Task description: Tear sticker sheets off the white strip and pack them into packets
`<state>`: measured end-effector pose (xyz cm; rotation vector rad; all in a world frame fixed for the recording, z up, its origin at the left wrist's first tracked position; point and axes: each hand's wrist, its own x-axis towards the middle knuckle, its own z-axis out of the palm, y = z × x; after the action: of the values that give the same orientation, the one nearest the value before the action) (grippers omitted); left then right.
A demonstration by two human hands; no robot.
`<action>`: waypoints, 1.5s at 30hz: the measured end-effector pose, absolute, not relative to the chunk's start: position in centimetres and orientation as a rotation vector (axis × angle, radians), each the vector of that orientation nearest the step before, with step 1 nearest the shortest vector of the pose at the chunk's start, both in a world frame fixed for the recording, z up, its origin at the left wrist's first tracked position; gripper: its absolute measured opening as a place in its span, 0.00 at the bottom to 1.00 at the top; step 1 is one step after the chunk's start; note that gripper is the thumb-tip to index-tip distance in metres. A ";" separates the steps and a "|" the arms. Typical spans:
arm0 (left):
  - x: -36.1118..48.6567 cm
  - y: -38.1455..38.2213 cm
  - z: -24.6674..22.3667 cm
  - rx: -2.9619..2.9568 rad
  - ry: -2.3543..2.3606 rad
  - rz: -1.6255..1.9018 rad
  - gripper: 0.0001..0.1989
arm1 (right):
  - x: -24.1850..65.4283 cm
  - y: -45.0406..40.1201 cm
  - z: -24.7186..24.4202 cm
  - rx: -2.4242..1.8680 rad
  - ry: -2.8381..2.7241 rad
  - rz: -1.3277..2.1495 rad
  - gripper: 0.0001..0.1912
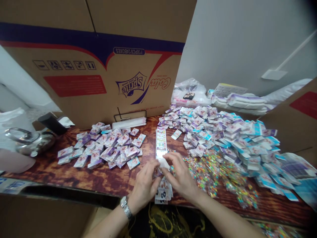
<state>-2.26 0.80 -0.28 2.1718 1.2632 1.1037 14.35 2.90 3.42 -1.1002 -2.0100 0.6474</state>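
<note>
My left hand (145, 185) and my right hand (179, 173) meet over the wood-grain table (74, 172), their fingertips pinching the lower end of a long printed card strip (161, 142). The strip's upper part lies flat on the table. Below my hands sits a small stack of printed cards (163, 193), partly hidden by my left hand. Purple-and-white packets lie in a loose pile (106, 145) to the left. A larger heap of packets (223, 132) spreads to the right, and transparent bags of colourful small pieces (218, 175) lie close to my right hand.
A large printed cardboard box (99, 72) stands upright behind the table's left half. A metal kettle (31, 142) sits at the far left. White plastic-wrapped bundles (242, 102) lie behind the heap, and another cardboard box (297, 115) stands at the right.
</note>
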 end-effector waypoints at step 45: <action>-8.7 6.3 -0.5 2.590 2.128 0.817 0.28 | 17.8 10.5 -1.5 -1.527 -2.065 0.368 0.16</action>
<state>-8.72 6.25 -0.47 2.5899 2.1280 0.8174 17.77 10.47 -1.47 -1.5268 -2.0653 0.3677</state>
